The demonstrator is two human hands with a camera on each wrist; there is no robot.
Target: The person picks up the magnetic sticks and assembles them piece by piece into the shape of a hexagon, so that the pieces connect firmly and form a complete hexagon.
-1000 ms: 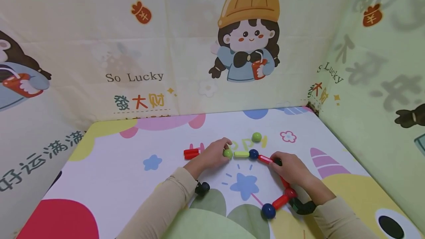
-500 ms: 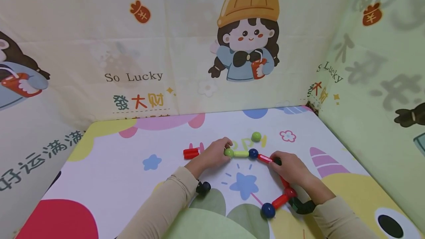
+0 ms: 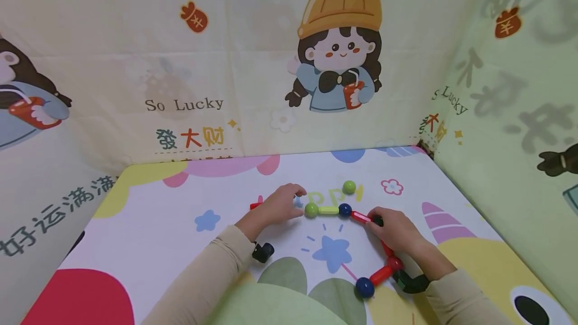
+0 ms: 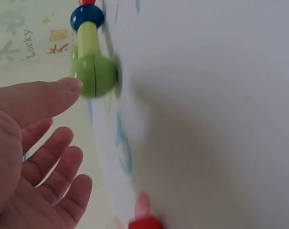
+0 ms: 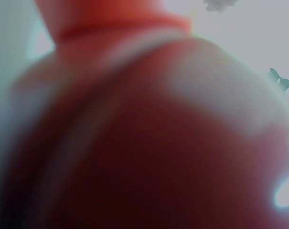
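A chain of balls and sticks curves across the printed table. From its left end run a light green ball [image 3: 311, 209], a yellow-green stick [image 3: 328, 210], a blue ball [image 3: 345, 209] and a red stick [image 3: 360, 216]. My right hand [image 3: 394, 227] grips the chain at a dark ball [image 3: 378, 220], partly hidden by the fingers. Below it the chain goes on through a red ball [image 3: 395, 263] and a red stick [image 3: 381, 276] to another blue ball [image 3: 365, 287]. My left hand [image 3: 275, 207] is empty, fingers spread, just left of the light green ball.
A loose green ball [image 3: 349, 187] lies behind the chain. Left of my left hand a loose red stick [image 3: 255, 205] shows, mostly covered by that hand. A patterned cloth wall [image 3: 253, 89] rises behind the table. A blurred red ball [image 5: 149, 133] fills the right wrist view.
The light green ball has come up against the yellow-green stick. My left hand has since let go of it and moved left. My right hand has stayed in place.
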